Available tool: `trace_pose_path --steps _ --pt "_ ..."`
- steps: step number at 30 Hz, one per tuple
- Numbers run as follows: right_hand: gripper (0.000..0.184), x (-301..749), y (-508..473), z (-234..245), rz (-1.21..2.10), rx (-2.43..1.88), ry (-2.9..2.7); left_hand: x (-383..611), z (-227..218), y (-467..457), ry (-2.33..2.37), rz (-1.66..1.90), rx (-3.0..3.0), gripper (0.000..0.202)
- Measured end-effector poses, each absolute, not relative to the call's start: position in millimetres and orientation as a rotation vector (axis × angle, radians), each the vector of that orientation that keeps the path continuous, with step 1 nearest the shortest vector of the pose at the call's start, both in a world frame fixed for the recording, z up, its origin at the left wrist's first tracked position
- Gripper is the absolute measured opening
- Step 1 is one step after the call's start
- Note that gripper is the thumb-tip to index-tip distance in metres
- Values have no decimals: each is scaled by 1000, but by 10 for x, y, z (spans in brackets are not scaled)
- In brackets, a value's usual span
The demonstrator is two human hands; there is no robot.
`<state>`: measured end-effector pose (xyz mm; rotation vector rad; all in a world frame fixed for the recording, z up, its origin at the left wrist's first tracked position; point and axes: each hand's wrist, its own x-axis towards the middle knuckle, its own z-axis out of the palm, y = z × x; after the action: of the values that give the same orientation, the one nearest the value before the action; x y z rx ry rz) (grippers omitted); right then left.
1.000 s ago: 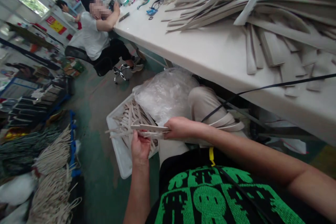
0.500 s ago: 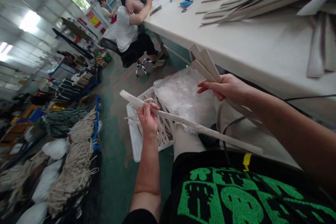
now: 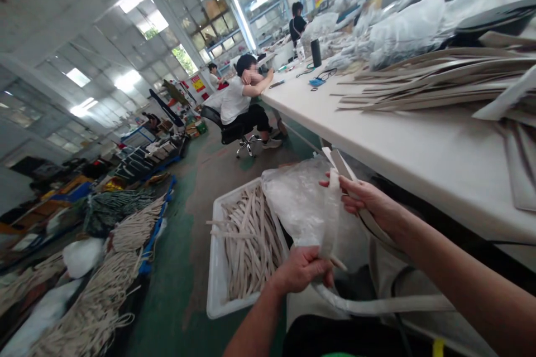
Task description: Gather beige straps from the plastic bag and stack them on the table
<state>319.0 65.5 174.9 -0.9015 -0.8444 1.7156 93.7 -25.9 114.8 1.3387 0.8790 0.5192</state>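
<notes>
Head view — white bin (image 3: 216, 276) of beige strips (image 3: 252, 242) — left hand (image 3: 305, 270) holding another

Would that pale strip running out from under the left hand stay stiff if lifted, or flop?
The pale strip would probably flop, as it bends just past the left hand. It looks narrow, so it's likely light for its length.

White smooth-topped table (image 3: 377, 131), worn green floor (image 3: 167, 312)
At the view's two o'clock, long flat beige strips (image 3: 419, 77) lie bunched on the table; at one, a black cylinder (image 3: 315, 53). Near seven, the floor bears a white plastic bin (image 3: 216, 279).
</notes>
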Motion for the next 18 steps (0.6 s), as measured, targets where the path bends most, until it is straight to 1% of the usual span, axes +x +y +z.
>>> trace_pose_path --steps 2,5,10,14,16,18 --pt "49 3202 659 1745 1673 -945 -880 917 1071 -326 863 496 1305 30" --pt "48 3206 677 1727 1551 -1046 -991 892 986 -434 857 533 1247 32" --pt "45 3193 737 1694 1410 -1119 -997 864 1000 -673 854 538 1198 34" --pt "46 3216 736 1723 1424 -1170 -990 848 1032 -819 843 559 1296 24" --pt "46 3250 725 1719 1421 -1202 -985 770 1021 -779 908 660 1263 20" --pt "52 3291 710 1677 1368 -1288 -995 561 1054 -643 1052 886 1134 21"
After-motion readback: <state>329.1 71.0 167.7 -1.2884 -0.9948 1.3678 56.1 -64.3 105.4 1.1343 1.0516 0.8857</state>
